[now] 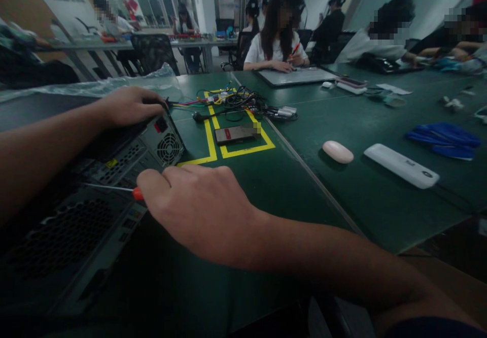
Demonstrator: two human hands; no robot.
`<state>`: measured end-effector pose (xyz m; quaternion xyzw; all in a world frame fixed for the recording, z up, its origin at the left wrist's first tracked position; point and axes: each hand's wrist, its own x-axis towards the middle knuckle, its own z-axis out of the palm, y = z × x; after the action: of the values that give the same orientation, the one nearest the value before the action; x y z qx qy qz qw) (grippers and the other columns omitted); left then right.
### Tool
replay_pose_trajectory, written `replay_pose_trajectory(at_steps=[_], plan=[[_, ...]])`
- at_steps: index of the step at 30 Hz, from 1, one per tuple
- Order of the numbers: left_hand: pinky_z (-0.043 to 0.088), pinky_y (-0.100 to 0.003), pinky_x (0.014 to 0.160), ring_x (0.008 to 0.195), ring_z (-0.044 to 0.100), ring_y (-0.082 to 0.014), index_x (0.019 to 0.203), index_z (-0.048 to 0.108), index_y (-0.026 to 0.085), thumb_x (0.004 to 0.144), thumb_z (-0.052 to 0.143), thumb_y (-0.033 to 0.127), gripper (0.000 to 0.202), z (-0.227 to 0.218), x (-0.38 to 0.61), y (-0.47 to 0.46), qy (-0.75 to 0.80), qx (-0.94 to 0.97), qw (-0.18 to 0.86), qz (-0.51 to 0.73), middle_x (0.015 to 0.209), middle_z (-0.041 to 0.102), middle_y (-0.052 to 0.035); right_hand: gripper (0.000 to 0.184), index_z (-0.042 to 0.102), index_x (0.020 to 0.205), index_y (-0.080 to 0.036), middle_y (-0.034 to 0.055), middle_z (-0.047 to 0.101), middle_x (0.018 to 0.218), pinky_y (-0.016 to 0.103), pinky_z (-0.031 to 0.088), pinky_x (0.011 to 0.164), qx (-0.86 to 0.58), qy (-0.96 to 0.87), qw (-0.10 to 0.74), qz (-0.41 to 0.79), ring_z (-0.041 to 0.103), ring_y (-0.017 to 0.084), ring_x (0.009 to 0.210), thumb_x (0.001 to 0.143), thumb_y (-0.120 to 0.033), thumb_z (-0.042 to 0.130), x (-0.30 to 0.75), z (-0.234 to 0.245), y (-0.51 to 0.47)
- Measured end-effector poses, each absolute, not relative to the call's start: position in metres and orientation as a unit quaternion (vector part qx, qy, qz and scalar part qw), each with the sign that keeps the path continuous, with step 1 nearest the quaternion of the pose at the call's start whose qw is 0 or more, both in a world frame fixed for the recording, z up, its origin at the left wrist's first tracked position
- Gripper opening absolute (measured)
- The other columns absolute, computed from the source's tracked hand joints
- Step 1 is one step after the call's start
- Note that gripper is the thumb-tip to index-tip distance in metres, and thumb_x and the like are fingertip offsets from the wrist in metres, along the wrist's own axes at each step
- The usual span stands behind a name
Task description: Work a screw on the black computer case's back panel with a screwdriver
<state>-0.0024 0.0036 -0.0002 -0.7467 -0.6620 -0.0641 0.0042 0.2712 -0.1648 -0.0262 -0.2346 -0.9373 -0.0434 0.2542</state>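
Observation:
A black computer case (125,163) lies on the green table at the left, its rear panel with vents and a round fan grille turned toward me. My right hand (198,206) is wrapped round the red handle of a screwdriver (110,188). The long thin shaft points left across the case's rear panel; I cannot make out what its tip touches. On the top far edge of the case rests my left hand (131,105), palm down with bent fingers, holding the case near the fan grille corner. Its fingertips are partly hidden.
Beyond the case lie a tangle of cables (243,99) and a phone (236,134) by yellow tape. To the right are a pinkish mouse-shaped object (338,152), a white oblong device (401,165) and blue cloth (443,139). A person (277,38) sits across the table.

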Motion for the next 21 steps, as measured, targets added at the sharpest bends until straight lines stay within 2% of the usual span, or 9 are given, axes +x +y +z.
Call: replay_pose_trajectory(at_steps=[12,14,18,21], plan=[[0.052,-0.053,0.115,0.123,0.071,-0.0395,0.136,0.079,0.012,0.091,0.046,0.051,0.068,-0.0006,-0.0026,0.0038,-0.668,-0.741,-0.003,-0.067,0.131,0.078,-0.0165,0.028,0.069,0.106,-0.015,0.0087,0.080,0.103,0.038,0.045,0.057,-0.219,-0.948,0.231,0.020,0.078,0.028,0.095,0.116,-0.021,0.043,0.2705,-0.0213,-0.1668],[0.052,-0.053,0.116,0.124,0.071,-0.0390,0.134,0.080,0.014,0.091,0.046,0.051,0.067,-0.0011,-0.0041,0.0050,-0.663,-0.745,-0.002,-0.069,0.131,0.078,-0.0156,0.028,0.068,0.110,-0.015,0.0080,0.079,0.104,0.039,0.044,0.057,-0.213,-0.947,0.240,0.018,0.078,0.028,0.095,0.116,-0.021,0.042,0.2708,-0.0225,-0.1664],[0.053,-0.053,0.115,0.121,0.072,-0.0383,0.132,0.080,0.012,0.090,0.046,0.051,0.067,-0.0008,-0.0049,0.0060,-0.658,-0.750,-0.007,-0.072,0.129,0.079,-0.0167,0.026,0.063,0.128,-0.017,0.0024,0.077,0.100,0.038,0.039,0.054,-0.197,-0.948,0.252,0.000,0.077,0.026,0.090,0.116,-0.018,0.040,0.2733,-0.0245,-0.1658],[0.051,-0.053,0.117,0.124,0.072,-0.0389,0.130,0.080,0.010,0.089,0.046,0.052,0.068,-0.0007,-0.0051,0.0064,-0.648,-0.758,-0.009,-0.071,0.132,0.078,-0.0188,0.023,0.062,0.126,-0.018,0.0013,0.076,0.098,0.038,0.037,0.054,-0.198,-0.948,0.248,-0.018,0.077,0.026,0.089,0.116,-0.018,0.042,0.2746,-0.0250,-0.1654]])
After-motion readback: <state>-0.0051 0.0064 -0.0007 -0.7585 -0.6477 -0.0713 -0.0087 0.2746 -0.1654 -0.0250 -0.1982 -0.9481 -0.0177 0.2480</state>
